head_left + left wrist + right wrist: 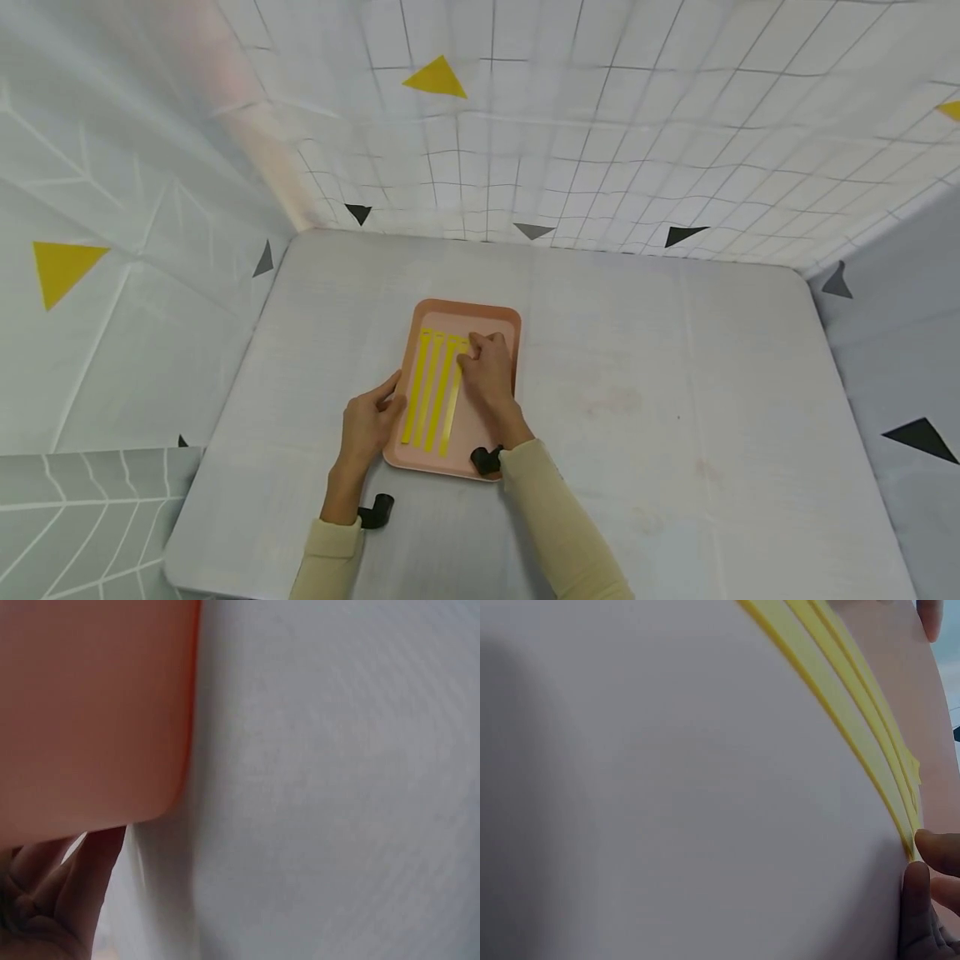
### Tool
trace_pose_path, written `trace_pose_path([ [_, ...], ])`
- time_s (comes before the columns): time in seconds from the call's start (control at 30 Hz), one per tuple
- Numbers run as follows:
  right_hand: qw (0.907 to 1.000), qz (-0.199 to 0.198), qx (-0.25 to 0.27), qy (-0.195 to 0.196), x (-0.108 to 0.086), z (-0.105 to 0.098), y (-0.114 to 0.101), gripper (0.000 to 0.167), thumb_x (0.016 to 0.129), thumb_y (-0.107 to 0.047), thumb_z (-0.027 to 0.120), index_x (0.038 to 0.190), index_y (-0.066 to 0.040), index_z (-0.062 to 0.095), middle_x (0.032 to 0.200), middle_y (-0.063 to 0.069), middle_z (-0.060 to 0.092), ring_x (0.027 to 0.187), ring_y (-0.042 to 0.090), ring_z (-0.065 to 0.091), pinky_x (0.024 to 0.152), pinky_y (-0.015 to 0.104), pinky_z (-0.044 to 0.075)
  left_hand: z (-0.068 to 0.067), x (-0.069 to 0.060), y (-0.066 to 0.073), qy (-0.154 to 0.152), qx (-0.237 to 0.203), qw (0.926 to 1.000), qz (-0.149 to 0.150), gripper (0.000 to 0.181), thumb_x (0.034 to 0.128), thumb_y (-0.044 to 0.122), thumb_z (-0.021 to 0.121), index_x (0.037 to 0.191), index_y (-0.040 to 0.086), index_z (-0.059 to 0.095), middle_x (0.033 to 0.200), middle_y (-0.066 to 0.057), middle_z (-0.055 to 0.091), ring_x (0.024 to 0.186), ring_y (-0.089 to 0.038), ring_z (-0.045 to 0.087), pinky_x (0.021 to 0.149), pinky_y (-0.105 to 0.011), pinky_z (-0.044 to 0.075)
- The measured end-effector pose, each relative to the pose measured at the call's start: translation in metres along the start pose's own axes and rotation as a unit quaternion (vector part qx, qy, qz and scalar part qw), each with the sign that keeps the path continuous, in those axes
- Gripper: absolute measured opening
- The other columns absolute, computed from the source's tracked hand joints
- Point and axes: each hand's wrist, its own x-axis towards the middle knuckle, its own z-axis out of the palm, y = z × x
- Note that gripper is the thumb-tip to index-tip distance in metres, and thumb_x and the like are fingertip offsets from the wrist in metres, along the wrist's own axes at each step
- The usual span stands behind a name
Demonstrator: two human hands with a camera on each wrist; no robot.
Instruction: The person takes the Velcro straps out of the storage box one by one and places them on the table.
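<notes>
The right hand [489,375] pinches the far end of the rightmost yellow strip [453,400] between thumb and fingertip. From those fingertips, its long axis runs back toward the person; the other yellow strips [416,387] lie side by side to their left in the tray [467,307]. The left hand [369,425], farther from that end, grips the tray's left rim.
</notes>
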Motion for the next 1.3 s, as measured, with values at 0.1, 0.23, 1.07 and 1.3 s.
trace_pose_path([
  [0.1, 0.9999, 0.006, -0.014, 0.001, -0.001, 0.002, 0.001, 0.034, 0.085, -0.002, 0.068, 0.118, 0.007, 0.067, 0.102, 0.015, 0.050, 0.086, 0.024, 0.044, 0.072, 0.033, 0.037, 0.000, 0.000, 0.000, 0.000, 0.001, 1.0000, 0.000, 0.044, 0.0902, 0.009, 0.073, 0.133, 0.007, 0.062, 0.120, -0.023, 0.065, 0.090, -0.033, 0.071, 0.069, -0.041, 0.059],
  [0.23, 0.9993, 0.018, -0.031, -0.002, -0.003, 0.003, 0.000, 0.047, 0.087, -0.005, 0.070, 0.132, 0.005, 0.060, 0.108, 0.016, 0.053, 0.088, 0.024, 0.046, 0.071, 0.032, 0.040, -0.001, -0.001, 0.001, -0.003, 0.002, 1.0000, -0.006, 0.044, 0.0906, 0.009, 0.072, 0.134, 0.008, 0.062, 0.122, -0.022, 0.064, 0.091, -0.033, 0.071, 0.071, -0.042, 0.059],
  [1.07, 0.9942, 0.049, -0.083, -0.047, 0.004, -0.002, -0.012, 0.034, 0.091, -0.008, 0.068, 0.123, 0.003, 0.063, 0.112, 0.017, 0.054, 0.090, 0.027, 0.054, 0.084, 0.039, 0.049, -0.007, 0.002, 0.005, -0.030, 0.009, 0.9995, -0.010, 0.049, 0.0899, 0.010, 0.073, 0.136, 0.007, 0.059, 0.123, -0.022, 0.064, 0.093, -0.033, 0.071, 0.072, -0.042, 0.058],
  [1.3, 0.9966, 0.046, -0.064, -0.025, 0.005, 0.000, -0.010, 0.016, 0.087, -0.003, 0.070, 0.101, 0.000, 0.062, 0.098, 0.011, 0.053, 0.083, 0.026, 0.052, 0.076, 0.039, 0.048, -0.006, 0.001, 0.003, -0.025, 0.002, 0.9996, -0.009, 0.048, 0.0893, 0.011, 0.074, 0.136, 0.008, 0.060, 0.124, -0.021, 0.064, 0.092, -0.032, 0.071, 0.071, -0.039, 0.059],
])
